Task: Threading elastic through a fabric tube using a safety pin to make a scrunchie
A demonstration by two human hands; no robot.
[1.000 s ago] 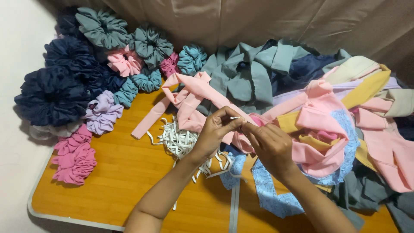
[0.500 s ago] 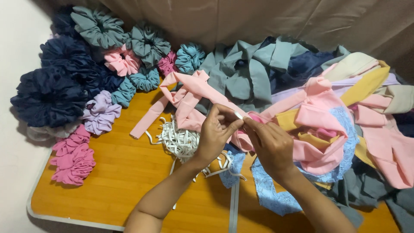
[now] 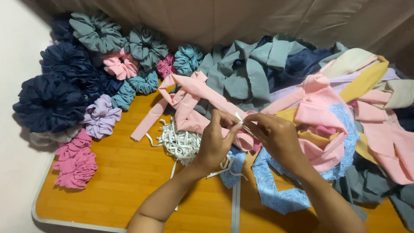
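Note:
My left hand and my right hand meet over the middle of a wooden table. Both pinch the end of a long pink fabric strip where a short piece of white elastic sticks out between the fingertips. The strip trails up and left across the table. A tangled pile of white elastic lies just left of my left hand. A blue lace strip lies under my right wrist.
Finished scrunchies in navy, grey-green, pink, lilac and teal crowd the table's left and back. Heaps of grey, pink, yellow and cream fabric strips cover the right side. A beige cloth hangs behind.
My hands have stayed at the same spot on the pink strip; the fingers have shifted slightly and the white elastic end now shows between the fingertips.

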